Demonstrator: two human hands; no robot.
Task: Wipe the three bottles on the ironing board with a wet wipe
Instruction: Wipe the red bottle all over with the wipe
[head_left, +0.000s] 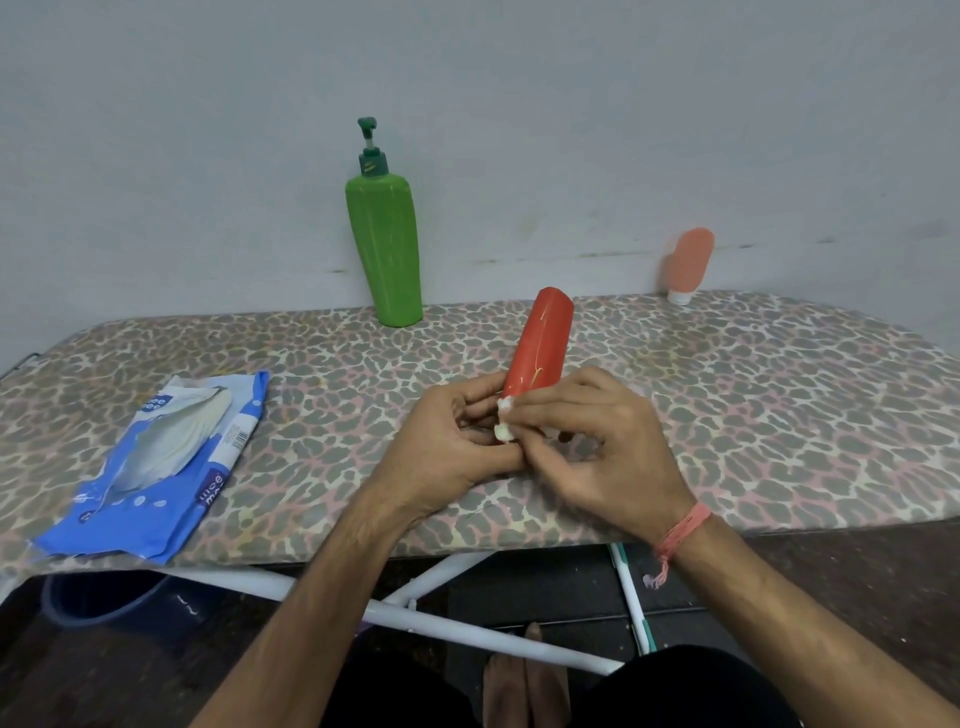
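Above the ironing board (727, 395), scratched red bottle (540, 345) tilts.

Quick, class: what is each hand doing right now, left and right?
Left hand: holds the lower end of the red bottle.
Right hand: fingers pinch the wet wipe against the bottle.

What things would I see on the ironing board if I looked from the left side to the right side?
Wipes pack → green pump bottle → red bottle, held in the hands → small peach bottle.
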